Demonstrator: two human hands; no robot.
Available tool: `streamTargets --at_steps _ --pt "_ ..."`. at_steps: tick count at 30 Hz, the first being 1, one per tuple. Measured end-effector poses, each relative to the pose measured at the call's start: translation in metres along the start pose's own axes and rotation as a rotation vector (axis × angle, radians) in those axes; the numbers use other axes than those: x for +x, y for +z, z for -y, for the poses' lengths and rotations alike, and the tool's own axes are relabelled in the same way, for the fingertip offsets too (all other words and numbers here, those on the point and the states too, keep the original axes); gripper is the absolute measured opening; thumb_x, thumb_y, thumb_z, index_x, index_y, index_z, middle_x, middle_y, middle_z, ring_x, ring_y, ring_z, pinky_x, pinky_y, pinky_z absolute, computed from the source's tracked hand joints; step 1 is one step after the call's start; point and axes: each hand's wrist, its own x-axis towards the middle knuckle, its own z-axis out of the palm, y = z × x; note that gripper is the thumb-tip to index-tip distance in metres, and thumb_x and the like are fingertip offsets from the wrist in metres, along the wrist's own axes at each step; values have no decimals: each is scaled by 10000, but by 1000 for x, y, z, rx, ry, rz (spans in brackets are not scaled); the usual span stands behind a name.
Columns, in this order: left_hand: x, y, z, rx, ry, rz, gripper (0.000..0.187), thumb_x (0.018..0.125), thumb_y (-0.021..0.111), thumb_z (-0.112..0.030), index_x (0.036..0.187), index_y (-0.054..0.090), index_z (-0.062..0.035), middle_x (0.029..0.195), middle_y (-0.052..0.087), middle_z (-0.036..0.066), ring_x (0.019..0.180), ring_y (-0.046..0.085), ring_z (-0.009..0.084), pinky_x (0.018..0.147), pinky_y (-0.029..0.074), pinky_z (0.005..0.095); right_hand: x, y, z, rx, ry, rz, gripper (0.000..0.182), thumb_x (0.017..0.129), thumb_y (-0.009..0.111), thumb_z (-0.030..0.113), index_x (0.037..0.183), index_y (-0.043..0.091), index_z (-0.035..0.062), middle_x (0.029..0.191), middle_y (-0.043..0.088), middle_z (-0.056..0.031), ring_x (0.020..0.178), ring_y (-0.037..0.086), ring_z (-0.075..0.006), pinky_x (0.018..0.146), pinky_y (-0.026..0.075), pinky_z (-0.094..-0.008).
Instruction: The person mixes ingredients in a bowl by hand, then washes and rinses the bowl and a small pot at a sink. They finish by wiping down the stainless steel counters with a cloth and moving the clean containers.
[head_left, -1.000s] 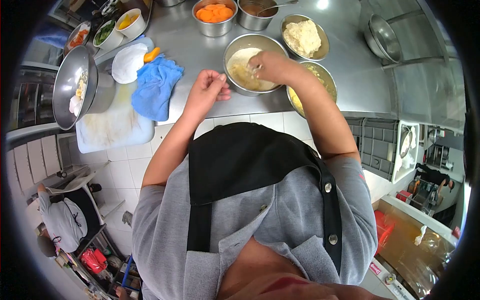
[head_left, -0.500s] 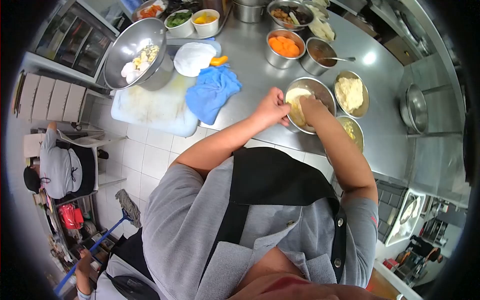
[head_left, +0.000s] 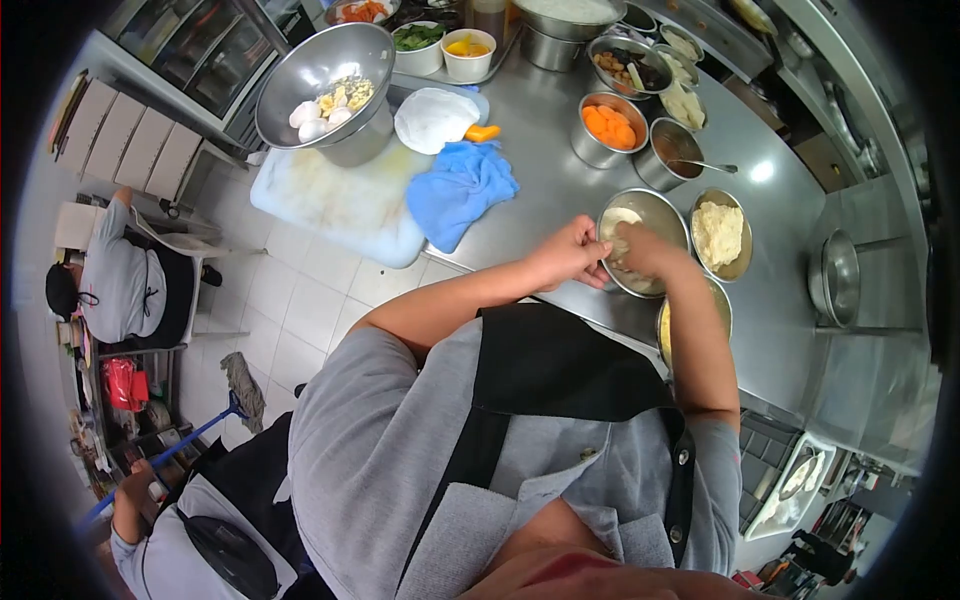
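My left hand is closed at the near-left side of a metal bowl, its thumb and fingers pinching the rim. The bowl holds a pale, creamy mixture. My right hand reaches down into this bowl; its fingertips are hidden in the mixture and blurred. Just right of it stands a bowl of pale yellow mash. Partly under my right forearm is another metal bowl with something yellow in it.
Behind are a pot of orange slices and a pot of brown sauce with a spoon. Leftward lie a blue cloth, a white cutting board and a large tilted bowl with eggs. A co-worker is close at lower left, near a mop.
The whole view has shifted, so the table things appear further right and lower. My right hand has shifted slightly inside the bowl; my left hand stays at its rim.
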Motion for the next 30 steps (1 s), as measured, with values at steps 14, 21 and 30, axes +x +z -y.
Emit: streamTargets --at_steps 14,21,30 --pt "-2 5 -4 -54 -31 -21 205 891 509 -142 891 329 -44 817 493 97 686 619 201 629 568 343 5 -5 1 141 -167 188 369 788 533 163 1126 491 21 1061 571 -212 1002 553 -311 824 431 -388" --pt "1 3 -2 -75 -36 -15 216 888 511 -141 910 329 -27 829 499 104 650 607 192 611 571 346 6 2 2 -64 16 8 405 773 592 198 1107 469 4 1161 475 -233 1063 505 -355 893 414 -401" --pt "1 7 -3 -61 -84 -18 226 896 511 -166 904 308 -68 796 519 91 657 620 192 608 568 335 4 11 6 180 79 76 499 723 639 161 1134 425 -25 1125 493 -266 1082 491 -374 898 410 -397"
